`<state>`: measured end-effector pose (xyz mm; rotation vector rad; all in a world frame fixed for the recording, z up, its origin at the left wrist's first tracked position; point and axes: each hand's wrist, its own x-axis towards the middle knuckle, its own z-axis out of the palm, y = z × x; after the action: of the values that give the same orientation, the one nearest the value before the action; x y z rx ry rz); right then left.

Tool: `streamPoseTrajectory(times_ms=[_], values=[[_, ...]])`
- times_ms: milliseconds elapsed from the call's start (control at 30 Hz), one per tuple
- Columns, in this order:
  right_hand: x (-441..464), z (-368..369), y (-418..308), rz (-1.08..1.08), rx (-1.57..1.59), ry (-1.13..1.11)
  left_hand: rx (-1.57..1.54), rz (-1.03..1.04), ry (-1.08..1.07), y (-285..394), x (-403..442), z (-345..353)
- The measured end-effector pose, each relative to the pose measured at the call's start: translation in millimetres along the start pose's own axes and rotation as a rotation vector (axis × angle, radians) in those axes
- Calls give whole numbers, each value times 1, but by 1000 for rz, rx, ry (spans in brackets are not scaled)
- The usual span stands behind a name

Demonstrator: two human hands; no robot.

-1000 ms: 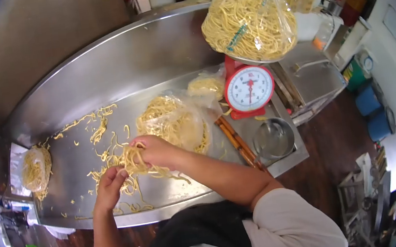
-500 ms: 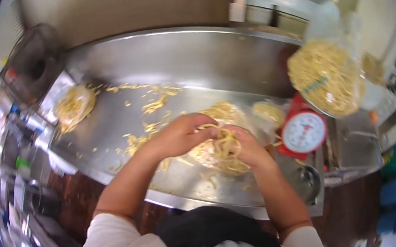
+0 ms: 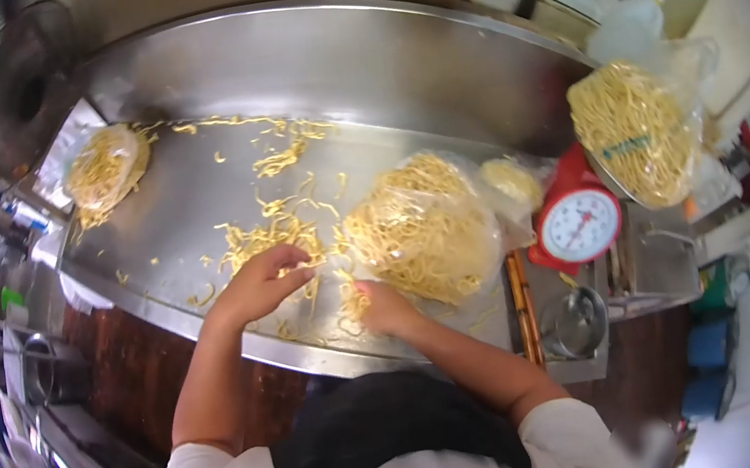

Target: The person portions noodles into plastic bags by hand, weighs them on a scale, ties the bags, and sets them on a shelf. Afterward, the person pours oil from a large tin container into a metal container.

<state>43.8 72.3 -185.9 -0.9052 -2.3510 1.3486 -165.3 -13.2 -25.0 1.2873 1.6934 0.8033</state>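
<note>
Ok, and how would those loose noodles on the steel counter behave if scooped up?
The loose noodles would probably flop, since the strands lie bent and curled on the steel counter. They may lift in tangled clumps, as many overlap. Some might drop, as short bits lie scattered around.

At far left a fan [image 3: 23, 91] was seen, while at right a metal pot [image 3: 577, 326] was set beside brown sticks [image 3: 522, 305], with blue bins [image 3: 709, 348] farther right.

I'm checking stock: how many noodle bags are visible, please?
4: leftmost bag at one end of the table, large bag near the right hand, small bag beside the scale, upper bag on it. Others may be hidden.
</note>
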Motion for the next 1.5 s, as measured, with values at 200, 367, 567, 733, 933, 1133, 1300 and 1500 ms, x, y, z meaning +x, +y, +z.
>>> streamPoseTrajectory(times_ms=[200, 367, 567, 733, 933, 1133, 1300, 1500], values=[[-23, -64, -37, 198, -244, -163, 91, -22, -14, 1, 4, 10], [-67, -199, -84, 249, -1, 273, 126, 59, -60, 15, 17, 21], [-132, -439, -168, -281, -364, 1481, 91, 85, -71, 31, 23, 49], [-100, -549, -161, 346, -581, 1192, 139, 124, -84, 58, 13, 73], [-73, -573, -154, 124, -235, 978, 159, -3, 16, 60, -17, 86], [-72, -583, -137, -96, 128, 930, 133, -190, 86, 41, -50, 88], [-67, -658, -106, -439, 813, 779, 157, -131, 29, 34, -66, 91], [-53, -633, -219, -369, 634, 962, 157, -69, 133, 6, -105, 75]])
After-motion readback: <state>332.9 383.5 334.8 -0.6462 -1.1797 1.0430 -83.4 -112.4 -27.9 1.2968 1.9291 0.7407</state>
